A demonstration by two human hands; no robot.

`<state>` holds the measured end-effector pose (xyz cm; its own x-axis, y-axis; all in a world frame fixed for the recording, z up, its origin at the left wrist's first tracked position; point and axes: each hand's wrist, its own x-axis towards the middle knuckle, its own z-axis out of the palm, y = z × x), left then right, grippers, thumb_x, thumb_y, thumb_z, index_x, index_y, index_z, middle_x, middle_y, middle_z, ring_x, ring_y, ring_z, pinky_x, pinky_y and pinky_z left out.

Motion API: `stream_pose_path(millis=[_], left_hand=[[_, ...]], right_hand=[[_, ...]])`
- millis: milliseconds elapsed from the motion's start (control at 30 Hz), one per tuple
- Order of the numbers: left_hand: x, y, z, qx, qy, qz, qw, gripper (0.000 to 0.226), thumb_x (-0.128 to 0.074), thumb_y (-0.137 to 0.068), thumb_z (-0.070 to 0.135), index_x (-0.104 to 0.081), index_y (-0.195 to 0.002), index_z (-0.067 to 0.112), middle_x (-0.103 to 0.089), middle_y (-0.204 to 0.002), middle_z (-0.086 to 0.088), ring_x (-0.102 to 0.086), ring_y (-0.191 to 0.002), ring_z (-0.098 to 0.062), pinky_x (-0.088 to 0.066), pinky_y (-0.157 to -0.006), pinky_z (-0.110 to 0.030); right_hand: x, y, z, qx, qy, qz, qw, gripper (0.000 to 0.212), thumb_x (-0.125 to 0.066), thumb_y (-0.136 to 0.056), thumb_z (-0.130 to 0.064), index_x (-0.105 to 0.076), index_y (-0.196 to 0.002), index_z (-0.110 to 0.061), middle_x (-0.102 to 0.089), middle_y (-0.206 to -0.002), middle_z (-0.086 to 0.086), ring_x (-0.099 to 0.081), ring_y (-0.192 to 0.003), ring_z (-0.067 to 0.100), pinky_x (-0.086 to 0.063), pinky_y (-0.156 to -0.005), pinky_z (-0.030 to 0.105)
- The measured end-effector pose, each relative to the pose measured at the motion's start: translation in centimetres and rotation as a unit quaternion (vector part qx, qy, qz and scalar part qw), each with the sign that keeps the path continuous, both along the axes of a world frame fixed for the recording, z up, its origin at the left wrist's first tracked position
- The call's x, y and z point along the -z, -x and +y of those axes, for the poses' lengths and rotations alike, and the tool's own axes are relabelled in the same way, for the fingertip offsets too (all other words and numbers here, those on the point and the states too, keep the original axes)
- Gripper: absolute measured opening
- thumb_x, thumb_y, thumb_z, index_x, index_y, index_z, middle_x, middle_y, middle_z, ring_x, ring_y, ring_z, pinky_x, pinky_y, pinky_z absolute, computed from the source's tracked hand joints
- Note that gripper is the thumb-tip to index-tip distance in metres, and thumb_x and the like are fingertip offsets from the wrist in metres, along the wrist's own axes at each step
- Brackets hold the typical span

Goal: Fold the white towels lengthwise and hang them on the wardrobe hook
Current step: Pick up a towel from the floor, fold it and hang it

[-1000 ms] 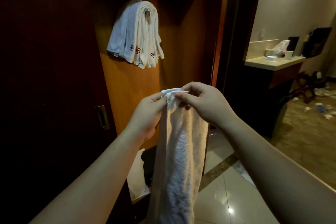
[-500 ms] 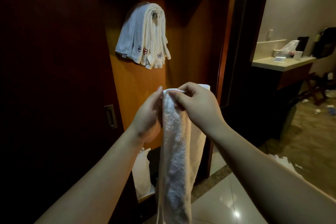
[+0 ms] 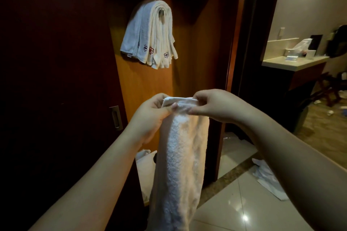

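A white terry towel, nubby and soft, hangs at the centre of the frame as a long narrow strip, its long axis running top to bottom and leaning slightly left toward the lower edge. Its top hem is bunched flat between both hands. The left hand pinches the hem's left corner, thumb curled over the cloth. The right hand pinches the right corner, fingers curled down over the edge.

In the upper middle of the frame, a thick bundle of folded towels drapes over a metal hook on the orange wood panel; their lower ends carry small embroidered flower marks, red and dark blue. A dark door with a recessed metal pull fills the left side.

At lower right, glossy pale floor tiles hold a crumpled white cloth. At right, a pale counter carries a small box and a plastic bag.
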<state>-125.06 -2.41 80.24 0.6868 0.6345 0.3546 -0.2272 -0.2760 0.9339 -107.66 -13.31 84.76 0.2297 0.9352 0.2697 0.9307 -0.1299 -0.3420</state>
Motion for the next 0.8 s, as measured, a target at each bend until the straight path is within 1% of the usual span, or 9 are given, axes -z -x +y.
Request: stream_pose_path(millis=[67,167,200,300,400,533,600,700,800], left_hand=[[-0.1,0.3,0.3,-0.004,0.016,-0.015,1.000,0.006,-0.070,-0.087,0.015,-0.068,-0.083,0.019,-0.072,-0.081,-0.002,-0.069,-0.075,-0.016,-0.054,-0.065,-0.026],[-0.1,0.9,1.1,-0.006,0.020,-0.012,1.000,0.015,-0.075,-0.078,0.017,-0.065,-0.087,0.012,-0.072,-0.079,-0.001,-0.070,-0.073,-0.014,-0.054,-0.060,-0.021],[-0.1,1.1,1.3,-0.014,0.009,0.003,1.000,0.014,-0.076,-0.079,0.017,-0.065,-0.087,0.012,-0.072,-0.079,0.000,-0.070,-0.072,-0.013,-0.054,-0.059,-0.021],[0.2,1.6,2.2,-0.025,-0.015,0.041,0.999,0.013,-0.075,-0.086,0.011,-0.062,-0.085,0.015,-0.070,-0.072,0.006,-0.068,-0.065,-0.008,-0.050,-0.054,-0.018],[0.1,2.3,3.2,-0.065,-0.074,0.083,0.992,0.024,-0.074,-0.088,0.014,-0.055,-0.079,0.025,-0.063,-0.069,0.009,-0.060,-0.064,-0.004,-0.046,-0.058,-0.020],[0.5,2.5,3.8,-0.139,-0.156,0.146,0.967,0.033,-0.071,-0.092,0.025,-0.048,-0.072,0.036,-0.068,-0.090,-0.008,-0.061,-0.079,-0.026,-0.047,-0.070,-0.042],[0.6,2.4,3.9,-0.139,-0.149,0.143,0.968,0.034,-0.070,-0.093,0.026,-0.047,-0.071,0.037,-0.070,-0.090,-0.004,-0.062,-0.081,-0.032,-0.047,-0.072,-0.044],[0.3,2.3,4.3,-0.113,-0.090,0.108,0.984,0.031,-0.070,-0.085,0.029,-0.048,-0.065,0.039,-0.055,-0.070,0.006,-0.045,-0.068,-0.019,-0.037,-0.064,-0.036],[0.1,1.9,4.4,-0.086,-0.039,0.083,0.992,0.026,-0.067,-0.080,0.030,-0.050,-0.062,0.038,-0.052,-0.068,0.010,-0.047,-0.067,-0.012,-0.037,-0.063,-0.030]], right_hand=[[1.0,-1.5,0.2,0.018,0.050,-0.038,0.998,0.025,-0.071,-0.085,-0.052,-0.065,-0.086,-0.029,-0.059,-0.088,-0.008,-0.056,-0.077,0.011,-0.045,-0.063,0.031],[2.9,-3.6,0.3,0.040,0.102,-0.041,0.993,0.036,-0.070,-0.088,-0.052,-0.066,-0.114,-0.027,-0.051,-0.111,-0.010,-0.053,-0.095,0.013,-0.043,-0.076,0.028],[3.3,-4.2,0.3,0.043,0.107,-0.027,0.993,0.032,-0.069,-0.089,-0.051,-0.065,-0.110,-0.028,-0.054,-0.113,-0.009,-0.055,-0.094,0.012,-0.043,-0.075,0.027],[3.3,-5.2,0.2,0.047,0.080,0.034,0.995,0.022,-0.068,-0.090,-0.050,-0.061,-0.090,-0.029,-0.064,-0.093,-0.004,-0.060,-0.079,0.013,-0.047,-0.064,0.029],[2.9,-5.7,-0.1,0.034,0.032,0.116,0.992,0.022,-0.071,-0.090,-0.044,-0.061,-0.088,-0.025,-0.067,-0.090,-0.002,-0.066,-0.082,0.017,-0.055,-0.070,0.034],[3.5,-5.7,0.0,0.034,-0.043,0.146,0.988,0.019,-0.071,-0.091,-0.034,-0.055,-0.086,-0.025,-0.065,-0.088,-0.002,-0.063,-0.085,0.020,-0.048,-0.070,0.036],[3.8,-5.7,0.3,0.034,-0.099,0.146,0.984,0.018,-0.071,-0.091,-0.031,-0.054,-0.086,-0.027,-0.064,-0.088,-0.005,-0.062,-0.084,0.017,-0.046,-0.070,0.035],[3.5,-5.9,0.3,0.009,-0.159,0.189,0.969,0.020,-0.069,-0.091,-0.026,-0.052,-0.099,-0.031,-0.062,-0.093,-0.011,-0.062,-0.086,0.010,-0.047,-0.074,0.030],[3.1,-6.3,0.1,-0.007,-0.127,0.198,0.972,0.029,-0.069,-0.090,-0.025,-0.056,-0.112,-0.038,-0.063,-0.102,-0.017,-0.063,-0.093,0.003,-0.049,-0.079,0.022]])
